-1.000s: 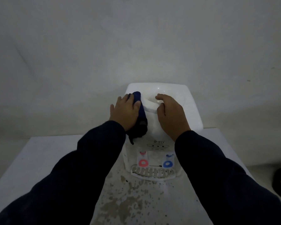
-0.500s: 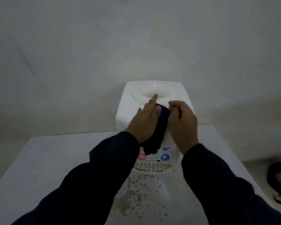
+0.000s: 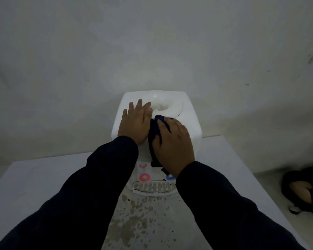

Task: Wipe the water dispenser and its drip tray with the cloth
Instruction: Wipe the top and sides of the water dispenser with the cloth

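A white tabletop water dispenser (image 3: 190, 112) stands at the back of the table, with a round bottle well on top. Red (image 3: 144, 177) and blue taps sit on its front above a slotted white drip tray (image 3: 153, 188). My left hand (image 3: 135, 121) rests flat on the dispenser's top left, fingers straight. My right hand (image 3: 172, 143) grips a dark blue cloth (image 3: 154, 131) against the front edge of the top. The cloth hangs down the front panel, and my right sleeve partly hides the blue tap.
The white table (image 3: 43, 177) carries brown stains and specks (image 3: 134, 222) in front of the drip tray. A plain wall rises close behind the dispenser. A dark sandal with a foot (image 3: 300, 190) shows on the floor at the right.
The cloth has passed from my left hand to my right hand. My left hand moved left and now lies flat on the dispenser's top.
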